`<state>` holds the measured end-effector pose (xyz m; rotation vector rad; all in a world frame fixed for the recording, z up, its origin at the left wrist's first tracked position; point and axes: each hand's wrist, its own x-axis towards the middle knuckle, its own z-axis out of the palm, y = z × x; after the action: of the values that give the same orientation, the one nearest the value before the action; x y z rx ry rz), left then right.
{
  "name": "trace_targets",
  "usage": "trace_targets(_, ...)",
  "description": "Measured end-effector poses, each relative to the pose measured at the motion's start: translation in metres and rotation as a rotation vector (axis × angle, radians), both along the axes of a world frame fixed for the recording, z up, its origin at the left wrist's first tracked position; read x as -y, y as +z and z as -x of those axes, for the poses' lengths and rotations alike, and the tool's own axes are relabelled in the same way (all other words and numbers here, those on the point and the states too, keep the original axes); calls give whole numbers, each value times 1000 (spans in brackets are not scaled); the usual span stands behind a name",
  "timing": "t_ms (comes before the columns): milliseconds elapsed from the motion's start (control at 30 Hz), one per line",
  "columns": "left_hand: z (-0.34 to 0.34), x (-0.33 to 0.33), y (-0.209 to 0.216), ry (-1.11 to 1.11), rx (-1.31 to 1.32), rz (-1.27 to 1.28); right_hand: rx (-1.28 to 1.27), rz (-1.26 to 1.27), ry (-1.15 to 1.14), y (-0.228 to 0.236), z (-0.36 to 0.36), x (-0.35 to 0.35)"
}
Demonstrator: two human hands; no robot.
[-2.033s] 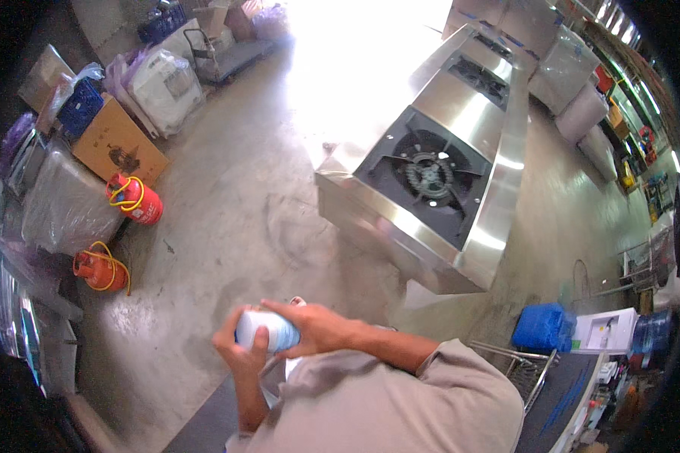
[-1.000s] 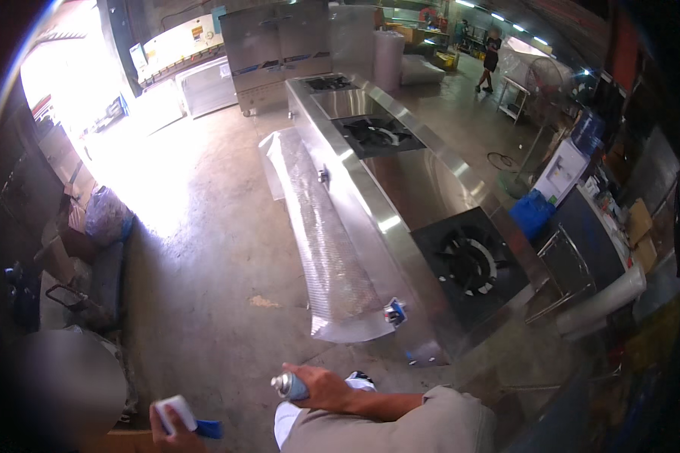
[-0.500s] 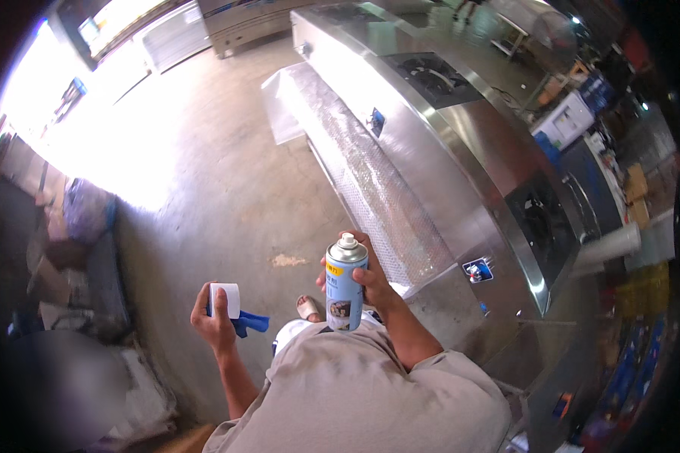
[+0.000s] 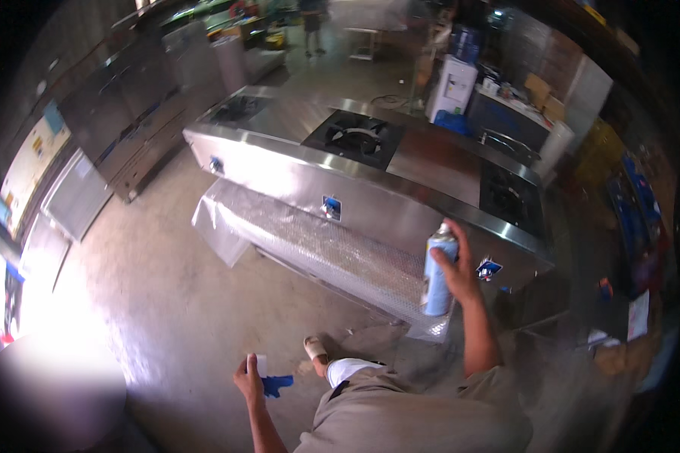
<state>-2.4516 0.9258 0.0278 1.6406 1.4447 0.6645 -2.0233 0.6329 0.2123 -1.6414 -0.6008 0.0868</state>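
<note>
My right hand (image 4: 461, 273) is wrapped round a light blue spray can (image 4: 440, 283), held upright with a finger at its top. The can is in front of the right part of a long stainless steel stove (image 4: 385, 185). Lower down, my left hand (image 4: 248, 381) is closed on a small white rectangular piece (image 4: 261, 365), whose kind I cannot make out. A blue cloth-like strip (image 4: 278, 384) hangs out beside it. Along the stove's lower front, clear bubble wrap (image 4: 317, 245) lies over a ledge.
Black burners (image 4: 353, 139) are set in the stove top, and blue stickers (image 4: 331, 208) mark its front. Behind stand a water dispenser (image 4: 454, 89) and a dark counter (image 4: 506, 127). Steel panels (image 4: 75, 192) lean at the left. A person (image 4: 311, 26) stands far back.
My view has turned right toward the stove. The spray can in my right hand has moved outward, to the right and up to the stove's front. My left hand keeps its hold on the white piece.
</note>
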Motion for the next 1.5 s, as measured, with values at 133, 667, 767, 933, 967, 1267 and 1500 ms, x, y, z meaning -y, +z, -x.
trace_targets(133, 7, -70, -53, 6, 149, 176, 325, 290, -423, 5, -34, -27)
trace_targets(667, 38, -338, -139, -96, -274, 224, 385, 582, -1004, 1, -97, -143)
trace_targets(767, 8, -395, -129, -134, -138, 170, 368, 567, -1071, -1, -67, -161)
trace_targets(933, -12, -469, -107, -248, -160, 169, 170, 575, -1210, -10, -14, -215)
trace_targets(967, -10, -486, -109, -297, -140, 152, 142, 550, -1231, -9, -10, -229)
trace_targets(1267, -36, -624, -107, -301, -138, 120, 248, 429, -746, -68, 1, -540)
trace_targets(1500, -33, -706, -121, -173, -122, 161, 159, 242, -773, -37, -91, -662)
